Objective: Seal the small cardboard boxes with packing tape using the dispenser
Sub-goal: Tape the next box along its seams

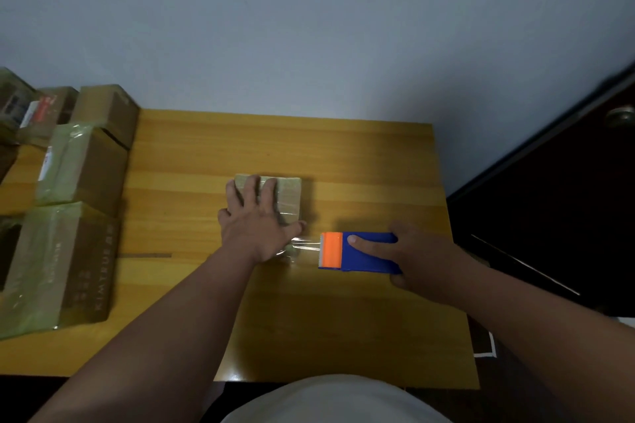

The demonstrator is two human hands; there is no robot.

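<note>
Taped boxes stacked left of frame on counter. Left hand, fingers spread, presses small box; right hand fingers clamped on dispenser.

**Open tabletop ahead and to the right; boxes wall off the left**

The far half of the wooden table lies bare between the small cardboard box and the wall, giving open passage across its width. The near strip of tabletop, between the two forearms, is also free. On the left, a cluster of taped cardboard boxes blocks that whole edge, from the near corner back to the wall. In the middle, the left hand lies flat on the small box, and a stretch of clear tape bridges the gap to the blue and orange tape dispenser held by the right hand, closing that gap. Right of the table stands a dark door.
</note>
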